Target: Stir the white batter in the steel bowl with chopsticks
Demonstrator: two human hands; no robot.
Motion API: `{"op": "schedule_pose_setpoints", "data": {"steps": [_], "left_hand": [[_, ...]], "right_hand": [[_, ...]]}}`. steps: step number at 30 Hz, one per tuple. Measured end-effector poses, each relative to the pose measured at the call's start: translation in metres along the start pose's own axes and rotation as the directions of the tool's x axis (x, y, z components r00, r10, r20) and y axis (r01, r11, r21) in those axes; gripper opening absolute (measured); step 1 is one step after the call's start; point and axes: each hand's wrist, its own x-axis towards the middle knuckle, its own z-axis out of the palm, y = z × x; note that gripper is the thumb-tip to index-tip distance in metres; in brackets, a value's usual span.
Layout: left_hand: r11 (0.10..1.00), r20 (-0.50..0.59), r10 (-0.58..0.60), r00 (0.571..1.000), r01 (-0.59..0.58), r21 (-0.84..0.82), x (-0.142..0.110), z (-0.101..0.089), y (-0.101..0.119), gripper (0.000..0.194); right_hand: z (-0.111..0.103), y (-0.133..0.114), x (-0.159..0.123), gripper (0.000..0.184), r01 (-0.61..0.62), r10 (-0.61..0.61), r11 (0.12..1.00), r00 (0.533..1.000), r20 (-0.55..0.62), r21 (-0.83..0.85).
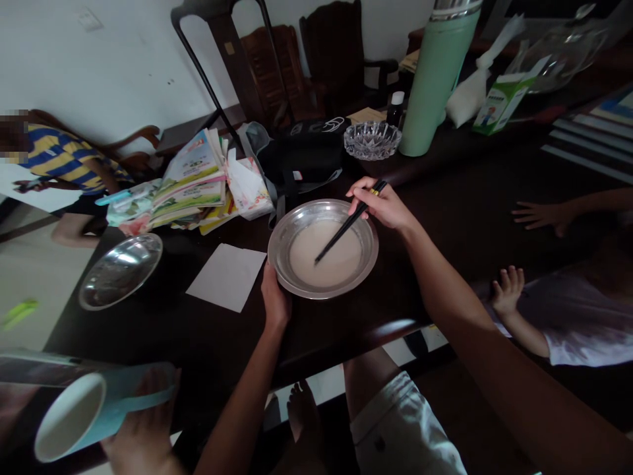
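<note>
A steel bowl [297, 227] with a pale, milky batter [324, 260] stands on the dark wooden table [445, 198]. My left hand [274, 298] grips the bowl's near-left rim, fingers closed on it. My right hand [383, 204] is over the bowl's far-right rim, pinched round a pair of black chopsticks [343, 231]. Their tips dip into the batter near its middle.
Left of the bowl are a white paper sheet [227, 277] and an empty steel bowl [121, 270]. Books [195, 181], a black bag [301, 158], a glass ashtray [372, 140] and a green flask [435, 79] stand behind. Another hand holds a blue mug [79, 412] at bottom left. A child's hands [507, 290] rest at the right edge.
</note>
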Motion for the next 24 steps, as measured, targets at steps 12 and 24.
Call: {"op": "schedule_pose_setpoints", "data": {"steps": [12, 24], "left_hand": [[1.000, 0.001, -0.004, 1.000, 0.004, 0.029, -0.0001, -0.0018, -0.0039, 0.045], [1.000, -0.013, -0.006, 1.000, 0.007, 0.023, -0.0002, -0.0015, -0.0066, 0.046]], "right_hand": [[-0.0008, 0.0003, 0.0012, 0.039, 0.068, -0.068, 0.998, 0.997, -0.044, -0.010], [-0.0027, -0.0016, 0.0008, 0.042, 0.068, -0.070, 0.997, 0.992, -0.101, -0.026]]}}
